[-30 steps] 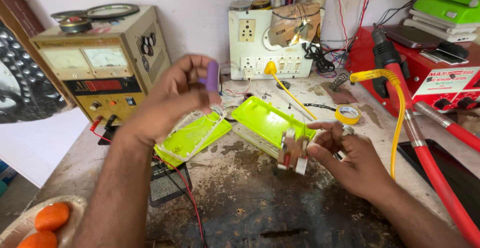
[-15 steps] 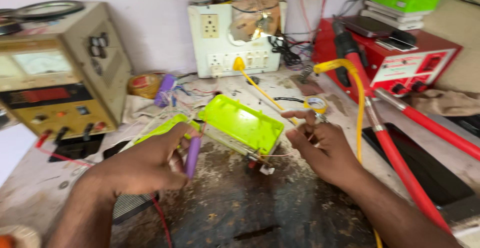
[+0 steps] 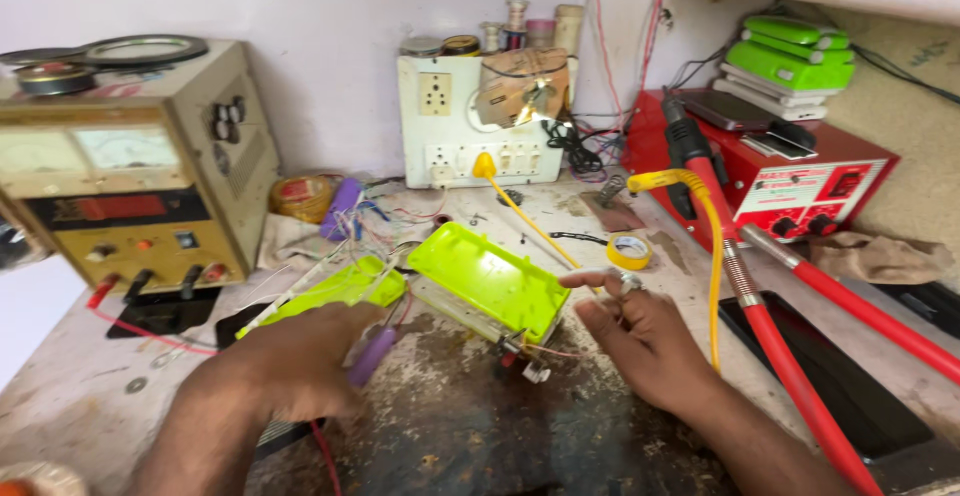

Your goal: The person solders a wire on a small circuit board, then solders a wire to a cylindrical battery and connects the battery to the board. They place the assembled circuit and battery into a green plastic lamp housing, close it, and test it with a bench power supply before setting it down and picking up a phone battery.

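Fingers of left hand [image 3: 290, 366] pinch purple cell [image 3: 372, 354] (half hidden); right hand [image 3: 645, 331] fingers spread.

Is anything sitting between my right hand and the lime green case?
Nothing visible. The right hand sits just right of the lime green case, with only thin loose wires trailing from the case's near corner in that gap.

Bare, stained bench [image 3: 470, 436] lies open between the left hand [image 3: 290, 371] and right hand [image 3: 640, 341]; beyond, a lime-green casing [image 3: 490, 281], yellow cable [image 3: 712, 256] and red hose [image 3: 790, 376] crowd the way.
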Action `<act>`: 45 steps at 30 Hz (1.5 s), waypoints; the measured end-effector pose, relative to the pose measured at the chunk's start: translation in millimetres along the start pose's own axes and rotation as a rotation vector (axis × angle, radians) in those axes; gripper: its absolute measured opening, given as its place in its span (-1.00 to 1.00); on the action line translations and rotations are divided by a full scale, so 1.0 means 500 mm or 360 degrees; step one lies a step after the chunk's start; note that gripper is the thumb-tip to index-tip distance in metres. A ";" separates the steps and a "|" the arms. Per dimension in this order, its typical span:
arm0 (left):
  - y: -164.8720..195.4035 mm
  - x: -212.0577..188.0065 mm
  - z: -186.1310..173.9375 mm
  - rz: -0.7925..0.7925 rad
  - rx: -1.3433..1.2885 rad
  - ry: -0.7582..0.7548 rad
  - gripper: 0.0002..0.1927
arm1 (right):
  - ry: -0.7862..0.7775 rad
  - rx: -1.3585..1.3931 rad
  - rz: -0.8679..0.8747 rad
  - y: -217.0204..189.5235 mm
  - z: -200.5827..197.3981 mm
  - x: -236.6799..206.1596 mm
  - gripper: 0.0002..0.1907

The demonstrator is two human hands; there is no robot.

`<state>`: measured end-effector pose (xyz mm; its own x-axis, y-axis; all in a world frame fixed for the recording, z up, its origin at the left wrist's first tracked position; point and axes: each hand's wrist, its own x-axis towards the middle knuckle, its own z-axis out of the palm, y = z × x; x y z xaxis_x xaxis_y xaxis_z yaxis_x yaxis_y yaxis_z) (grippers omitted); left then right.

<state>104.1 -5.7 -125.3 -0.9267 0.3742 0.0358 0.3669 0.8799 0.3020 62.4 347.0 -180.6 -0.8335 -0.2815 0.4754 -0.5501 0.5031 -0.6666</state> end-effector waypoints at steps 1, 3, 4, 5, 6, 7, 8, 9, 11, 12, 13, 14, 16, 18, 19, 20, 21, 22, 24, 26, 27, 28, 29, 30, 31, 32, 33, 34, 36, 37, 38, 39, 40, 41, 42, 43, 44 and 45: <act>0.000 -0.012 -0.002 -0.0161 0.0017 -0.0002 -0.11 | 0.0006 0.0021 0.0103 -0.006 0.004 -0.003 -0.70; 0.011 -0.016 -0.011 -0.0488 0.0057 -0.0016 -0.31 | -0.0025 0.0168 0.0193 -0.016 0.012 -0.008 -0.75; 0.020 -0.017 -0.015 -0.0318 -0.0018 0.0196 -0.33 | -0.0044 0.0242 0.0245 -0.019 0.016 -0.010 -0.75; 0.028 -0.019 -0.018 -0.0151 -0.0088 0.0411 -0.34 | -0.0045 0.0369 0.0278 -0.021 0.019 -0.012 -0.74; 0.038 -0.024 -0.017 -0.0004 -0.0315 0.0376 -0.33 | -0.0041 0.0493 0.0307 -0.022 0.021 -0.013 -0.74; 0.053 -0.020 -0.011 0.0149 -0.0543 0.0340 -0.33 | -0.0033 0.0613 0.0339 -0.022 0.022 -0.014 -0.73; 0.067 -0.013 -0.003 0.0307 -0.0774 0.0305 -0.32 | -0.0045 0.0700 0.0257 -0.021 0.022 -0.016 -0.72; 0.080 -0.010 0.005 0.0320 -0.0632 0.0244 -0.29 | -0.0057 0.0783 0.0171 -0.020 0.021 -0.017 -0.72; 0.099 -0.003 0.024 0.0347 -0.0349 0.0125 -0.20 | -0.0070 0.1005 0.0096 -0.018 0.023 -0.020 -0.69; 0.109 0.003 0.036 0.0450 -0.0397 0.0239 -0.25 | -0.0069 0.1143 0.0111 -0.019 0.025 -0.020 -0.67; 0.118 0.007 0.051 0.0553 -0.0446 0.0353 -0.30 | -0.0068 0.1280 0.0127 -0.021 0.028 -0.019 -0.66; 0.119 0.010 0.061 0.0655 -0.0495 0.0466 -0.35 | -0.0093 0.1278 0.0083 -0.024 0.030 -0.017 -0.61; 0.107 0.021 0.071 0.0544 -0.0403 0.0498 -0.60 | -0.0138 0.1272 -0.0015 -0.036 0.031 -0.010 -0.52; 0.089 0.040 0.077 0.0539 -0.0525 0.0478 -0.74 | -0.0042 0.1360 0.0024 -0.054 0.024 0.000 -0.56; 0.073 0.047 0.075 0.0580 -0.0684 0.0444 -0.75 | 0.0000 0.1407 0.0042 -0.064 0.019 0.006 -0.58; 0.057 0.051 0.075 0.0615 -0.0843 0.0413 -0.76 | 0.0082 0.1199 0.0077 -0.074 0.015 0.014 -0.59; 0.043 0.055 0.075 0.0550 -0.0944 0.0338 -0.80 | 0.0159 0.0995 0.0110 -0.085 0.011 0.024 -0.60; 0.030 0.059 0.074 0.0482 -0.1042 0.0259 -0.83 | 0.0237 0.0795 0.0144 -0.094 0.007 0.035 -0.60; 0.015 0.067 0.079 0.0470 -0.1191 0.0180 -0.83 | 0.0060 0.0342 0.0259 -0.111 -0.005 0.056 -0.63; 0.009 0.079 0.082 0.0586 -0.1286 0.0178 -0.75 | -0.0121 -0.0019 0.0217 -0.121 -0.014 0.078 -0.64; 0.012 0.085 0.086 0.0538 -0.1307 0.0165 -0.75 | -0.0212 -0.0153 0.0111 -0.123 -0.016 0.088 -0.64; 0.015 0.090 0.090 0.0487 -0.1329 0.0153 -0.74 | -0.0307 -0.0287 0.0004 -0.123 -0.015 0.097 -0.64; 0.018 0.092 0.093 0.0433 -0.1350 0.0141 -0.74 | -0.0481 -0.0554 0.0160 -0.120 -0.012 0.106 -0.63; 0.019 0.095 0.095 0.0400 -0.1345 0.0138 -0.74 | -0.0651 -0.0816 0.0317 -0.115 -0.008 0.114 -0.62; 0.022 0.100 0.095 0.0371 -0.1343 0.0137 -0.74 | -0.0814 -0.1081 0.0479 -0.107 -0.002 0.123 -0.60; 0.024 0.103 0.097 0.0337 -0.1343 0.0135 -0.74 | -0.0787 -0.0881 0.0033 -0.097 0.005 0.131 -0.63; 0.024 0.106 0.097 0.0343 -0.1367 0.0145 -0.74 | -0.0743 -0.0662 -0.0407 -0.085 0.013 0.140 -0.67; 0.023 0.113 0.095 0.0353 -0.1388 0.0158 -0.73 | -0.0678 -0.0432 -0.0840 -0.072 0.020 0.149 -0.69; 0.021 0.130 0.092 0.0339 -0.1368 0.0226 -0.78 | -0.0577 -0.0485 -0.0767 -0.045 0.034 0.167 -0.68; 0.020 0.141 0.093 0.0316 -0.1334 0.0274 -0.82 | -0.0532 -0.0510 -0.0725 -0.031 0.041 0.172 -0.67; 0.020 0.154 0.094 0.0298 -0.1302 0.0320 -0.86 | -0.0506 -0.0408 -0.0698 -0.018 0.047 0.175 -0.61; 0.020 0.166 0.097 0.0258 -0.1429 0.0277 -0.84 | -0.0481 -0.0307 -0.0666 -0.006 0.052 0.175 -0.55; 0.020 0.176 0.102 0.0217 -0.1559 0.0235 -0.82 | -0.0458 -0.0209 -0.0633 0.004 0.057 0.174 -0.48; 0.017 0.182 0.106 0.0171 -0.1683 0.0194 -0.81 | -0.0481 -0.0004 -0.0511 0.014 0.062 0.172 -0.46; 0.012 0.186 0.109 0.0161 -0.1667 0.0210 -0.78 | -0.0500 0.0201 -0.0389 0.023 0.064 0.170 -0.43; 0.010 0.192 0.114 0.0156 -0.1659 0.0225 -0.75 | -0.0520 0.0396 -0.0262 0.030 0.064 0.170 -0.40; 0.009 0.196 0.120 0.0153 -0.1654 0.0241 -0.72 | -0.0482 0.0399 -0.0318 0.037 0.061 0.171 -0.38; 0.007 0.200 0.123 0.0170 -0.1650 0.0282 -0.71 | -0.0441 0.0406 -0.0375 0.043 0.055 0.173 -0.36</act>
<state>17.6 52.7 -179.1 -0.9229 0.3134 0.2236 0.2758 0.1331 0.9519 -22.8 311.1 -169.8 -0.6470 -0.5903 0.4827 -0.6928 0.1907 -0.6954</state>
